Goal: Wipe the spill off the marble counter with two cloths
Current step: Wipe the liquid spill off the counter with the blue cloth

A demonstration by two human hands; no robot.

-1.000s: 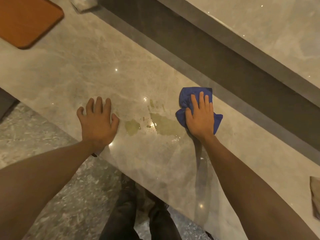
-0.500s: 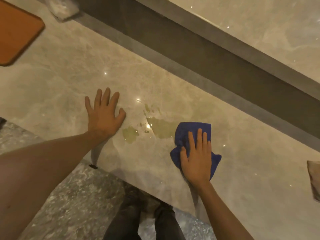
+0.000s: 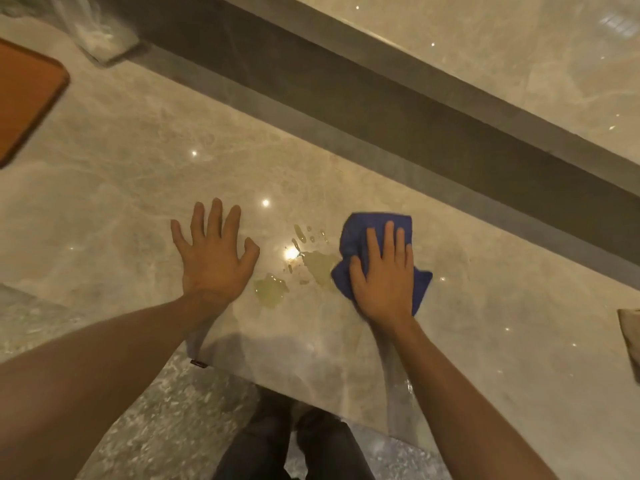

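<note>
A yellowish spill (image 3: 272,291) lies in patches and droplets on the beige marble counter (image 3: 138,188). My right hand (image 3: 384,278) presses flat on a crumpled blue cloth (image 3: 360,233), which touches the right edge of the larger puddle. My left hand (image 3: 213,254) rests flat on the counter just left of the spill, fingers spread, holding nothing. A second, beige cloth (image 3: 631,336) lies at the right edge of the view, cut off by the frame.
An orange-brown board (image 3: 27,98) lies at the far left. A clear plastic item (image 3: 97,36) stands at the back left. A dark recessed step (image 3: 381,109) runs diagonally behind the counter, with a higher marble surface (image 3: 485,39) beyond. My legs (image 3: 294,445) stand at the counter's front edge.
My right hand dragged the blue cloth toward me and then pushed it back up beside the large puddle. My left hand stayed flat left of the spill.
</note>
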